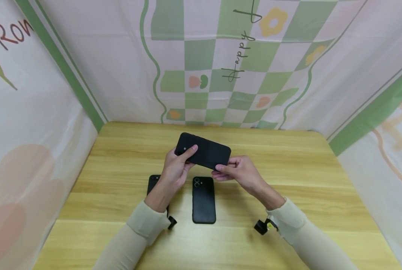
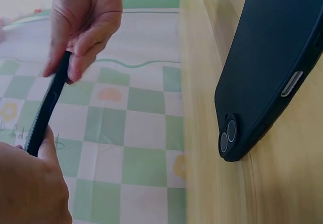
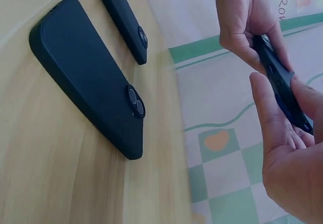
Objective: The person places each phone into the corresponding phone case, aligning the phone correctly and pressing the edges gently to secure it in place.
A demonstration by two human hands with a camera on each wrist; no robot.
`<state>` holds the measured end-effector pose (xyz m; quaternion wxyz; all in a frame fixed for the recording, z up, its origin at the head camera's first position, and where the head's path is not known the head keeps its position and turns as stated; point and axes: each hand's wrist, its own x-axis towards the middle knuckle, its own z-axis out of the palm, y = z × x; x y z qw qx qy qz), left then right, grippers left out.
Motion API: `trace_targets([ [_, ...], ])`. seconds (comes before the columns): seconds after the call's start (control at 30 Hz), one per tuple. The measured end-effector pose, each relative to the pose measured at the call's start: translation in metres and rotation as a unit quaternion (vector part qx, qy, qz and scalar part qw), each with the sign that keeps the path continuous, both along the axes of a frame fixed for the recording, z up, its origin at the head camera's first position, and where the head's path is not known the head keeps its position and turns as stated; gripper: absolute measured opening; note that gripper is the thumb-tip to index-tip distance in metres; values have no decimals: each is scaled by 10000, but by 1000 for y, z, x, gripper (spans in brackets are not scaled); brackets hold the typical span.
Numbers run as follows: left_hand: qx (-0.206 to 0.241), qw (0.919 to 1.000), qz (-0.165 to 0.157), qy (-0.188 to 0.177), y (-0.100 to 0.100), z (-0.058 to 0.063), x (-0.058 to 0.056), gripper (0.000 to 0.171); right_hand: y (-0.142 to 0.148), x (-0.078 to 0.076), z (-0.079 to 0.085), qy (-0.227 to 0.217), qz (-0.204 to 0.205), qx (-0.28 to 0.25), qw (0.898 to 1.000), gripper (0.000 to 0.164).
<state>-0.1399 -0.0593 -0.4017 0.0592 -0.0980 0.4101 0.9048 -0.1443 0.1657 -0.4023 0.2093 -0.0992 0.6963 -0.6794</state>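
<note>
Both hands hold a black smartphone [image 1: 209,150] above the table, tilted so that its right end sits lower in the head view. My left hand [image 1: 175,167] grips the left end, thumb laid across the upward face. At the other end, my right hand [image 1: 239,173] pinches the near corner between thumb and fingers. The left wrist view shows the held smartphone [image 2: 50,103] edge-on between the two hands. Below them, a second black smartphone [image 1: 203,200] lies back up on the table, its two camera lenses at the far end. My left wrist partly hides a third black smartphone [image 1: 152,182].
The wooden table [image 1: 282,157] has printed cloth walls around it, with a checkered cloth [image 1: 201,56] behind its far edge. Small black wrist cameras hang by the cuffs, such as the right one [image 1: 261,227].
</note>
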Motion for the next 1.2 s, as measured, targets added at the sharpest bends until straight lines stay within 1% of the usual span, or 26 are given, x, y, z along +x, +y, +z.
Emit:
trace_targets([
  [0.2, 51, 10000, -37, -34, 0, 1, 1, 40, -1, 3, 1, 197, -27, 50, 9998, 19],
  [0.43, 55, 10000, -81, -18, 0, 2, 0, 39, -1, 5, 1, 198, -97, -44, 9997, 18],
  [0.67, 1, 9999, 53, -106, 4, 4, -1, 41, -3, 7, 0, 176, -208, -293, 9992, 21],
  [0.83, -116, 9998, 136, -103, 6, 3, -1, 40, -6, 10, -3, 123, -346, -562, 9977, 14],
  [0.93, -228, 9997, 35, -117, 7, 1, -1, 42, -9, 12, -6, 80, -436, -752, 9962, 11],
  [1.07, -469, 9985, -246, -145, 9, -1, -2, 47, -12, 14, -9, -32, -585, -973, 9935, 9],
  [1.13, -587, 9976, -332, -152, 10, -2, -2, 48, -13, 15, -9, -88, -637, -990, 9930, 10],
  [1.2, -691, 9969, -356, -143, 10, -2, -3, 48, -13, 15, -9, -91, -631, -888, 9940, 15],
])
